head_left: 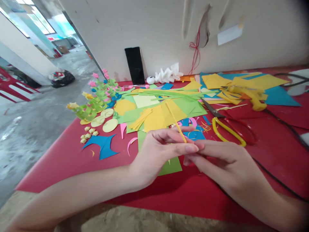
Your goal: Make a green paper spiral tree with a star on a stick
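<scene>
Between the thumb and fingers of my left hand (166, 146) a thin yellow paper strip (179, 126) is pinched, its long end pointing up and away over the table. My right hand (219, 158) meets the left at the fingertips, its thumb and fingers closed around the strip's near end. What exactly sits between the right fingertips is hidden. Beyond both hands lie yellow paper sheets (158, 117) and green sheets (198, 109). Scissors (227, 129) with a yellow and a red handle rest just past my right hand.
Paper flowers (96, 96), pale yellow discs (110, 125), small folded stars (89, 134) and blue scraps (102, 145) lie at left on the red table (60, 164). A phone (135, 66) leans on the back board. A yellow glue gun (256, 96) with a black cord lies at right.
</scene>
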A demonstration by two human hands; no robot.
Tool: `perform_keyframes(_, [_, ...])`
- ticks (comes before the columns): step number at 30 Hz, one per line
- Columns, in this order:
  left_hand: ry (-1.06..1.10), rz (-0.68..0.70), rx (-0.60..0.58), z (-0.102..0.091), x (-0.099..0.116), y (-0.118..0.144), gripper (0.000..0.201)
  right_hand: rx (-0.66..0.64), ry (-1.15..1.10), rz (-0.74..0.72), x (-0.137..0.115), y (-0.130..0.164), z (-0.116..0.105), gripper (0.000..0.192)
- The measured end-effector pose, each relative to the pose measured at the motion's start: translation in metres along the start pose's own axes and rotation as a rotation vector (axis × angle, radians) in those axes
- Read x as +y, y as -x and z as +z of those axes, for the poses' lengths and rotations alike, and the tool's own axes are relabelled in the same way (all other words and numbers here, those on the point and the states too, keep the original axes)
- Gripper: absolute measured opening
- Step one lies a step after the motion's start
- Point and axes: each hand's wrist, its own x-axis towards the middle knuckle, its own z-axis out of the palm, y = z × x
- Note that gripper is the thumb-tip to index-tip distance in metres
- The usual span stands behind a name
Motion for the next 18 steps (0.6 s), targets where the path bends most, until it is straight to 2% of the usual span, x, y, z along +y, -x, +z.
perform_keyframes(6, [-0.028,0.024,0.015,-0.0018,0.0014,-0.0001,0.011,0.042,0.038,-0.026,-0.0022,-0.0013,-0.0028,0.016])
perform_keyframes(12, [-0.038,-0.015,0.082,-0.0014,0.0004,-0.0027,0.009,0.092,-0.018,0.081,-0.0056,-0.0034,-0.0021,0.011])
perform_keyframes(14, [-0.055,0.001,0.086,-0.0009,0.0003,-0.0031,0.01,0.131,0.064,0.039,-0.006,-0.0025,-0.0022,0.011])
perform_keyframes(18, [-0.116,0.046,0.065,-0.0004,0.0016,-0.0012,0.011,0.281,0.345,-0.176,-0.0054,0.0014,-0.0024,0.012])
